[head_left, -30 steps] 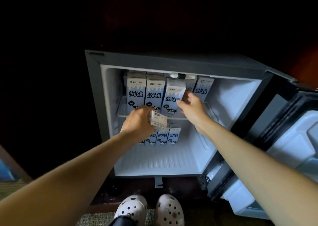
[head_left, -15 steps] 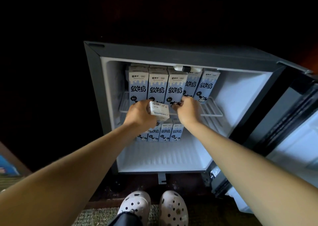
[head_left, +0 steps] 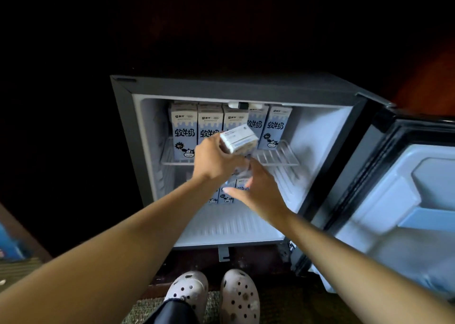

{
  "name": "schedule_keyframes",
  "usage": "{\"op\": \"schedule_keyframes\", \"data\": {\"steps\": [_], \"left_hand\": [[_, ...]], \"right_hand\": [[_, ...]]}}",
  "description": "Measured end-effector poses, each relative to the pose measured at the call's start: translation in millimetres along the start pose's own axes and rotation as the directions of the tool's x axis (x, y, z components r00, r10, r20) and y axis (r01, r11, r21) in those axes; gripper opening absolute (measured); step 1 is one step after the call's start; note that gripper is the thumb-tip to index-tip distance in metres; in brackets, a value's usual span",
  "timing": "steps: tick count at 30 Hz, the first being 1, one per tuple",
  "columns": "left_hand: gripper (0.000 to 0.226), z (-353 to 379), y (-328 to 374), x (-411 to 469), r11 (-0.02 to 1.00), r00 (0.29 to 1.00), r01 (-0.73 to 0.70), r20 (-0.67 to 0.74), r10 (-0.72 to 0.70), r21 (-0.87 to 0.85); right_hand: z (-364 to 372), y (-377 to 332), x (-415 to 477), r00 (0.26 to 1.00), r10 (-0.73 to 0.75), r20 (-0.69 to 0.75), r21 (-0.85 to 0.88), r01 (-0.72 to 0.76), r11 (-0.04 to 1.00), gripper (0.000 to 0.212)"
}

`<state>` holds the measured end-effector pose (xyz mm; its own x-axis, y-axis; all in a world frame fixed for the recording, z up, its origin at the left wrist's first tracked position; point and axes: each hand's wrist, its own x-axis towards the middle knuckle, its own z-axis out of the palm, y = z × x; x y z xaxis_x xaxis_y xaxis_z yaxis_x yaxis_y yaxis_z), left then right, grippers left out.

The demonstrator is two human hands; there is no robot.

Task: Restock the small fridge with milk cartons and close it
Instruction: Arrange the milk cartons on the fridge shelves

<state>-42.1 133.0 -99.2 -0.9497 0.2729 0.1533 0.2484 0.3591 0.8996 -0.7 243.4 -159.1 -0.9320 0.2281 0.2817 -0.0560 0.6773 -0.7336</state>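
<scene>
Milk carton (head_left: 240, 140), white with pale print, sits tilted in the left hand (head_left: 216, 159), whose fingers and thumb wrap round its lower end. Its top leans toward 1 o'clock. It hangs in front of the upper compartment of the fridge (head_left: 123, 131) and rests on nothing. The right hand (head_left: 259, 193) lies at 5 o'clock from the carton, just below it. Its fingers are loose and spread, its thumb stretched toward 9 o'clock, and it grasps nothing. Motion blur hides whether its fingertips touch the carton's base.

The fridge stands open, its door (head_left: 406, 183) swung wide toward 3 o'clock with the pale inner liner facing the camera. Inside, a wire shelf (head_left: 278, 156) carries a row of cartons (head_left: 183, 131), upright and side by side, blue and white with a cartoon cow. Five show, the middle ones partly covered by the held carton and the left hand. Under the shelf, at 6 o'clock from the held carton, lower cartons (head_left: 226, 196) stand upright toward the back of the fridge floor. Both wrists partly hide them, so their count cannot be told.

At 6 o'clock in the view, two white clogs (head_left: 189, 291) stand at the edge of a woven mat (head_left: 145, 310), toes toward the fridge.
</scene>
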Motion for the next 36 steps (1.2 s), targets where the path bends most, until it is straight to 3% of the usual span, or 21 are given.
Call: {"op": "schedule_keyframes", "data": {"steps": [3, 9, 14, 17, 22, 25, 30, 32, 36], "left_hand": [[0.045, 14, 15, -1, 0.997, 0.997, -0.071, 0.041, 0.072, -0.022], [0.044, 32, 15, 7, 0.993, 0.980, -0.114, 0.166, 0.108, 0.026], [0.049, 24, -11, 18, 0.986, 0.984, 0.032, 0.166, -0.060, 0.161], [0.044, 20, -23, 27, 0.971, 0.986, 0.087, 0.121, -0.116, 0.222], [0.033, 19, -25, 40, 0.961, 0.990, 0.099, 0.071, -0.121, 0.257], [0.032, 21, -26, 42, 0.963, 0.991, 0.108, 0.055, -0.125, 0.246], [0.032, 22, -30, 45, 0.971, 0.986, 0.132, 0.072, -0.148, 0.198], [0.032, 20, -30, 45, 0.971, 0.984, 0.141, 0.085, -0.159, 0.191], [0.034, 17, -29, 44, 0.968, 0.979, 0.147, 0.110, -0.172, 0.205]], "right_hand": [[-3, 4, 5, 0.976, 0.049, -0.211, 0.038, -0.041, 0.998, 0.037], [-16, 18, 14, 0.930, 0.150, -0.336, 0.052, -0.141, 0.989, 0.026], [-19, 22, 32, 0.892, 0.202, -0.405, 0.131, -0.162, 0.978, 0.038], [-16, 25, 49, 0.900, 0.192, -0.390, 0.057, -0.185, 0.981, 0.055], [-10, 27, 69, 0.913, 0.264, -0.311, 0.052, -0.261, 0.964, 0.038], [-5, 27, 75, 0.906, 0.293, -0.305, 0.034, -0.297, 0.954, 0.049], [9, 37, 80, 0.919, 0.296, -0.261, 0.018, -0.302, 0.953, 0.031], [14, 46, 80, 0.931, 0.297, -0.211, -0.013, -0.307, 0.952, 0.014], [16, 52, 82, 0.923, 0.322, -0.212, -0.064, -0.342, 0.937, 0.020]]}}
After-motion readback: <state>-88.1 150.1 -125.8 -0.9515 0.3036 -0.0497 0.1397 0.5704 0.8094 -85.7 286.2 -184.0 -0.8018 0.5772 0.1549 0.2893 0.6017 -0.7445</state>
